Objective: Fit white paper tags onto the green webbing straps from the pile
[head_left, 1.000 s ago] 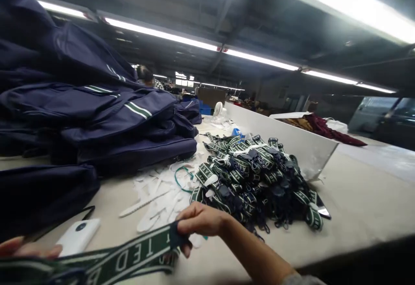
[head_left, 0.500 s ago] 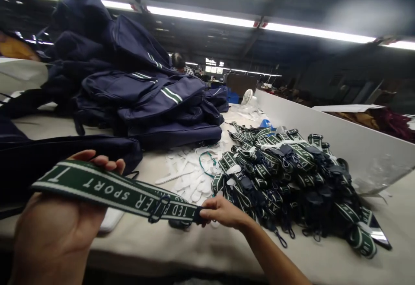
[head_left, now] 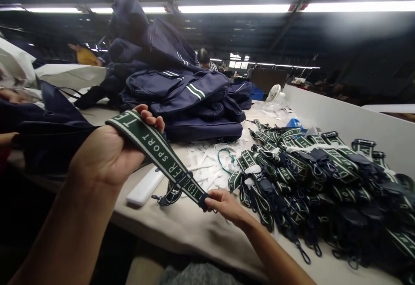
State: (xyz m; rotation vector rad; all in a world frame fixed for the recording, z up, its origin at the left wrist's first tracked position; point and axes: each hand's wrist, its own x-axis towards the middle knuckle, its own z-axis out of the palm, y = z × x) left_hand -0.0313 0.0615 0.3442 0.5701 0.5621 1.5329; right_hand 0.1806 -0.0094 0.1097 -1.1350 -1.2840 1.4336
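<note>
A green woven strap (head_left: 158, 150) with white lettering stretches between my two hands above the table edge. My left hand (head_left: 110, 153) holds its upper end, palm up, fingers curled over the band. My right hand (head_left: 223, 205) pinches the lower end near a dark end piece. A dark metal buckle and a short loop hang from the strap near its lower end. To the right lies a big pile of matching green straps (head_left: 311, 172) with dark clips.
A stack of navy bags (head_left: 181, 95) fills the back left of the beige table (head_left: 194, 229). White paper strips (head_left: 207, 164) and a white flat device (head_left: 145, 187) lie between. A white partition board (head_left: 337, 116) runs along the right. Another person's head shows far behind.
My left hand has risen into view with the strap's upper end, and the strap is now pulled taut between both hands. The view has swung left and down.
</note>
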